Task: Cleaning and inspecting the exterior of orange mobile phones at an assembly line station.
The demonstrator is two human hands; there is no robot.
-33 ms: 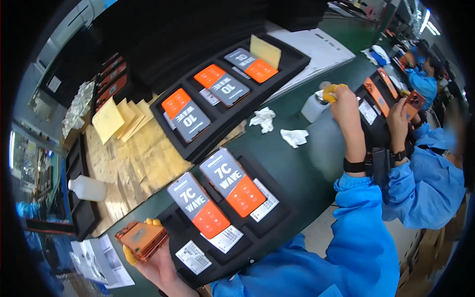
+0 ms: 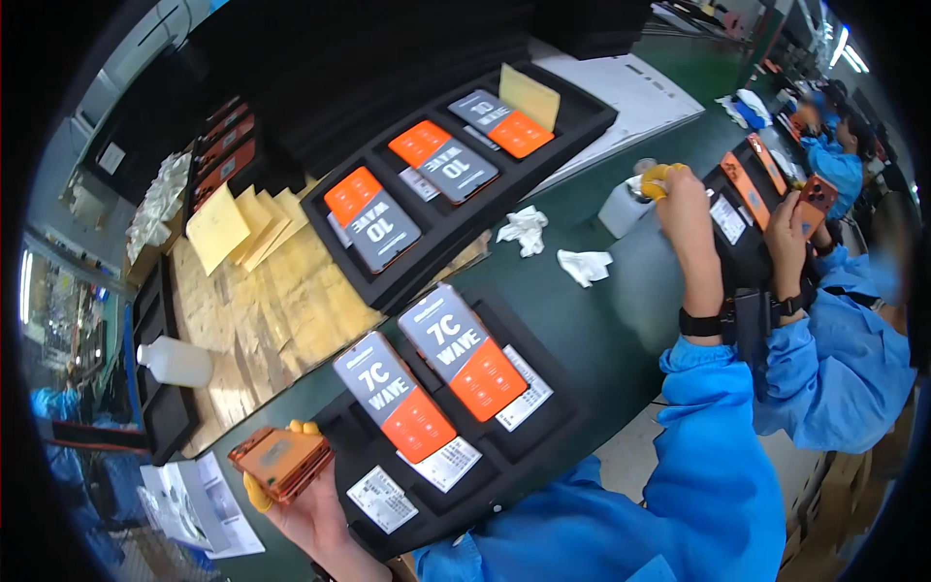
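My left hand (image 2: 308,500) is closed around an orange phone (image 2: 278,460), its back turned up and a greyish patch on it; yellow finger covers show on the fingers. At the upper right, my right hand (image 2: 687,209) has its yellow-covered fingers bent together at the metal top of a whitish dispenser bottle (image 2: 623,212). Whatever those fingertips hold, if anything, is hidden. Between the hands lies a black foam tray (image 2: 504,466) with two phones, one grey-and-orange phone (image 2: 395,396) and another phone (image 2: 464,351), both screen up. White labels (image 2: 382,500) lie in its slots.
Behind, a second black tray (image 2: 388,296) carries several phones and a yellow card (image 2: 529,98). Crumpled white wipes (image 2: 585,267) lie on the green table. Left are a white bottle (image 2: 176,362) and yellow cards (image 2: 219,230). A co-worker's hand (image 2: 784,242) holds an orange phone at right.
The whole view has shifted slightly. Both hands keep the same pose, the left still around the orange phone and the right at the bottle's top.
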